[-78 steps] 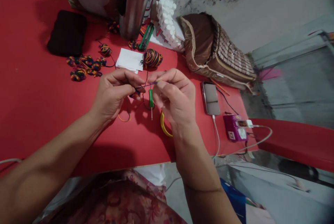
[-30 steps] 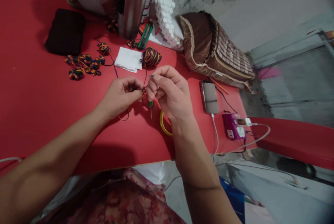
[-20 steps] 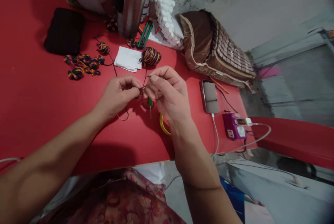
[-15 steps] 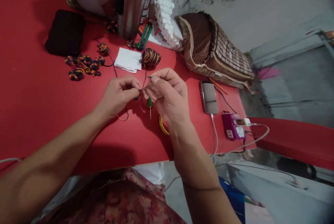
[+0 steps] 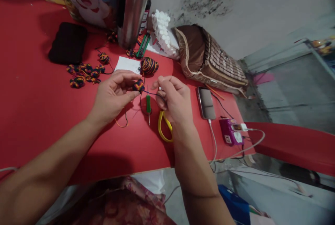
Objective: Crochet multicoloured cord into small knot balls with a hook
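Note:
My left hand (image 5: 111,95) pinches a small multicoloured yarn piece (image 5: 138,85) between thumb and fingers. From that piece a dark strand of yarn (image 5: 149,93) runs across to my right hand (image 5: 172,95), whose fingers are closed on it. A small shiny bit shows among the right fingers, too small to name. Between and below the hands lies a green-handled tool (image 5: 148,103) with a thin metal shaft. A yellow loop (image 5: 164,134), like a scissors handle, is partly hidden under my right wrist. Beyond the hands sits a multicoloured yarn ball (image 5: 149,65).
Several knotted yarn pieces (image 5: 85,74) lie at left, below a black case (image 5: 68,42). White paper (image 5: 127,64), a steel flask (image 5: 134,12) and a green cutter (image 5: 143,45) are farther back. At right are a phone (image 5: 206,102), a purple box (image 5: 230,132) and a brown bag (image 5: 209,53).
My hands have moved apart, and the yarn piece now shows in my left fingers with the strand stretched between. More of the green-handled tool and yellow loop is visible. The view has shifted slightly.

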Available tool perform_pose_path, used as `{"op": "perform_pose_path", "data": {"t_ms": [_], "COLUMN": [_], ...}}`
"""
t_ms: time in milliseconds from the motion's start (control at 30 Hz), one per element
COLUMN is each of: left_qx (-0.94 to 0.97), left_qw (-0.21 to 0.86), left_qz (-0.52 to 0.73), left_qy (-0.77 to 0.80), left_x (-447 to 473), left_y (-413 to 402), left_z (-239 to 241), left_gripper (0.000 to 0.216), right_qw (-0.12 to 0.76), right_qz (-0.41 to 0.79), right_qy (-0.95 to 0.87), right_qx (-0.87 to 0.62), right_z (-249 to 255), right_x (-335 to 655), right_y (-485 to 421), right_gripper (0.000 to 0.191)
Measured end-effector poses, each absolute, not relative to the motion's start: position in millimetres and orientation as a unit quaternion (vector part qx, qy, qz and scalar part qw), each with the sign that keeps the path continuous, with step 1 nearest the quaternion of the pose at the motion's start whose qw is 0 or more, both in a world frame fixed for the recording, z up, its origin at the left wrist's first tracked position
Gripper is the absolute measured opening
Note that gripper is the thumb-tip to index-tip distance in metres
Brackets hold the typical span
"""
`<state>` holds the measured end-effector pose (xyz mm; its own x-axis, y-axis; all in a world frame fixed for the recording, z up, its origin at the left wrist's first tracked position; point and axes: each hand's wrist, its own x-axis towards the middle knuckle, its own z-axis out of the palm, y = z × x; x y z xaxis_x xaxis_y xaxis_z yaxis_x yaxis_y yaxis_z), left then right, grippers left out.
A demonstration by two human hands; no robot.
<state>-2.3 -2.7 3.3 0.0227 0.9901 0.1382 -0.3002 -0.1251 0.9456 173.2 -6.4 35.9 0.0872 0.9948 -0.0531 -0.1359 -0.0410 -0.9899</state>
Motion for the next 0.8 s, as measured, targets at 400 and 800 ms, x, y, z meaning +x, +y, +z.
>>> {"op": "perform_pose_path", "data": {"t_ms": [400,800], "left_qx": [0.422,0.325], "left_qw": [0.600,0.754], "left_qz": [0.565,0.475], "left_qy": [0.376,0.317], "left_x": [-1.4,-6.1], "left_y": [-4.0,-0.4], "left_z": [8.2,5.0], "left_gripper": [0.026,0.034], "right_qw": [0.473,0.382], "right_qz": [0.636,0.784], "right_qy": [-0.425,-0.316], "right_qx": [-0.436,-0.375], "right_z": [25.2,30.4], "right_x": [171.6,171.9], "right_y": [-4.1,-1.1], "right_gripper": [0.035,0.049]}}
